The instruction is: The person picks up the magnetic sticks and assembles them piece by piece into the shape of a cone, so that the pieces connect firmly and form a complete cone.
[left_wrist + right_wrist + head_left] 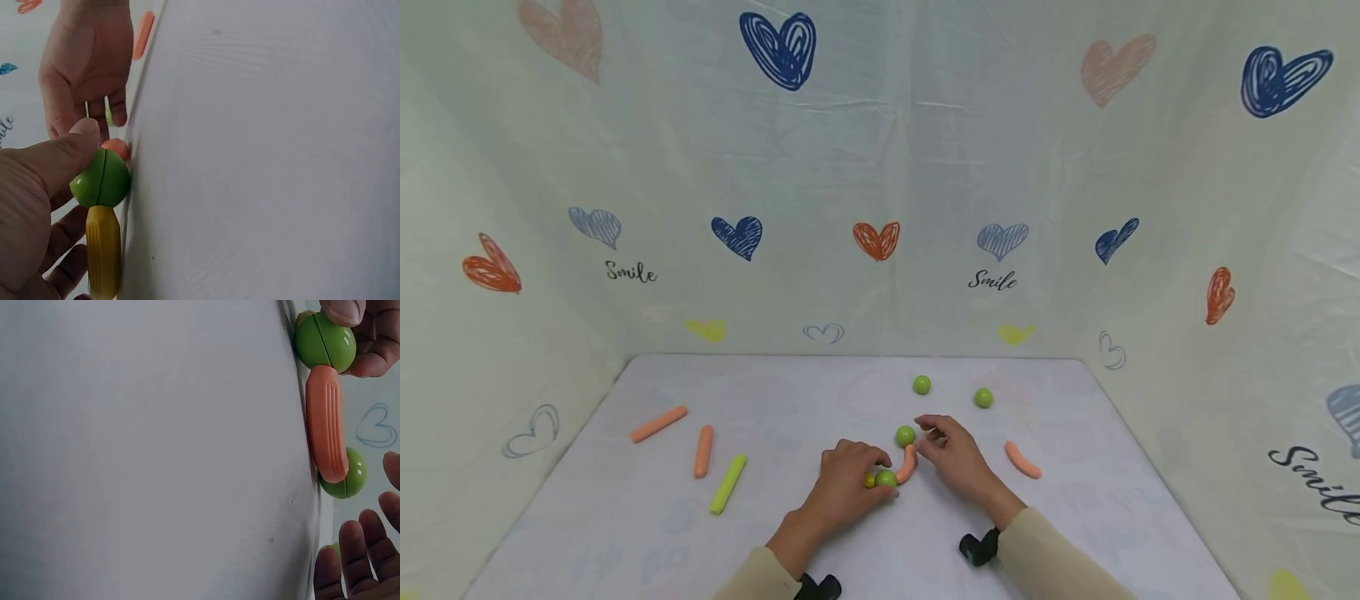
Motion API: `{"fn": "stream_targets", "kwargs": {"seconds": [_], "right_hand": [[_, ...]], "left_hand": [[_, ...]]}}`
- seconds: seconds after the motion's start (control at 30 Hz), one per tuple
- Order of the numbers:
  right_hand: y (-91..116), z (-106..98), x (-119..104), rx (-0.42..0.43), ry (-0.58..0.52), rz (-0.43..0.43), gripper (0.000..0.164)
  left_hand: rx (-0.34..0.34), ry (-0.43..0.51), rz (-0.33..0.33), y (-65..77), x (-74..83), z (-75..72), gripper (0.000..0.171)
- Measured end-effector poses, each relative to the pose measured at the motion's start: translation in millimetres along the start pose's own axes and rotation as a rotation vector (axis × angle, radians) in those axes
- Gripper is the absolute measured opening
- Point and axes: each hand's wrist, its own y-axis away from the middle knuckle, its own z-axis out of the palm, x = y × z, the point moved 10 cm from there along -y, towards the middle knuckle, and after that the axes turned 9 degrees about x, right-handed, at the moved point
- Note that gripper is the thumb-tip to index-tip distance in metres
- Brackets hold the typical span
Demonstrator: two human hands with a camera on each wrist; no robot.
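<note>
My left hand (848, 477) pinches a green ball (886, 477) between thumb and fingers. A yellow rod (103, 253) joins the near side of that ball and is mostly hidden behind the hand in the head view. From the ball's other side runs a curved orange rod (907, 463), with a second green ball (905, 436) at its far end; in the right wrist view the orange rod (326, 425) touches both balls. My right hand (957, 460) hovers just right of the orange rod, its fingers relaxed and apart from the pieces.
Two loose green balls, one behind (922, 384) and one farther right (983, 397), lie toward the table's back. Right of my hands is another curved orange rod (1023, 460). Two straight orange rods (658, 424) and a yellow-green rod (728, 484) lie at left.
</note>
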Motion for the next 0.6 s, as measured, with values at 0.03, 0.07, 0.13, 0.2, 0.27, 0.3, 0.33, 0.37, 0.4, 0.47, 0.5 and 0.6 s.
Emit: {"fn": "stream_targets", "kwargs": {"seconds": [0.03, 0.07, 0.13, 0.2, 0.27, 0.3, 0.33, 0.37, 0.4, 0.47, 0.5, 0.6], "right_hand": [[-2.0, 2.2, -1.1, -0.014, 0.001, -0.008, 0.039], [-3.4, 4.5, -1.5, -0.029, 0.003, -0.009, 0.041], [-5.4, 9.4, -2.1, -0.064, 0.004, -0.006, 0.043], [-6.3, 13.3, -2.9, -0.096, 0.011, -0.009, 0.044], [-6.0, 15.2, -3.3, -0.120, 0.012, -0.009, 0.043], [-5.9, 15.2, -3.4, -0.124, 0.014, -0.012, 0.042], [-5.6, 15.2, -2.8, -0.128, 0.015, -0.013, 0.041], [-5.0, 14.3, -2.8, -0.127, 0.014, -0.015, 0.041], [-4.5, 13.5, -2.4, -0.124, 0.015, -0.017, 0.040], [-3.4, 11.9, -1.4, -0.118, 0.012, -0.023, 0.040], [-2.9, 11.3, -0.1, -0.116, 0.016, -0.020, 0.040], [-0.7, 10.5, 3.0, -0.127, 0.026, -0.017, 0.038]], "left_hand": [[-0.001, -0.003, 0.003, -0.4, 0.3, 1.0, 0.032], [0.000, -0.008, 0.006, -0.8, 0.2, 1.7, 0.031], [0.000, 0.002, 0.010, -1.3, 0.0, 2.3, 0.030], [-0.003, 0.008, 0.015, -1.3, -0.8, 2.4, 0.028], [-0.009, 0.012, 0.017, -0.8, -2.2, 2.4, 0.026], [-0.011, 0.013, 0.019, -0.4, -2.7, 1.9, 0.025], [-0.012, 0.013, 0.021, -0.1, -3.1, 1.0, 0.024], [-0.012, 0.013, 0.022, 0.3, -3.8, -0.1, 0.024], [-0.011, 0.017, 0.021, 0.8, -4.5, -1.7, 0.023], [-0.003, 0.027, 0.014, 1.9, -6.6, -5.7, 0.023], [0.004, 0.032, 0.014, 2.4, -7.5, -8.3, 0.022], [0.035, 0.037, 0.019, 3.8, -10.9, -16.2, 0.022]]}}
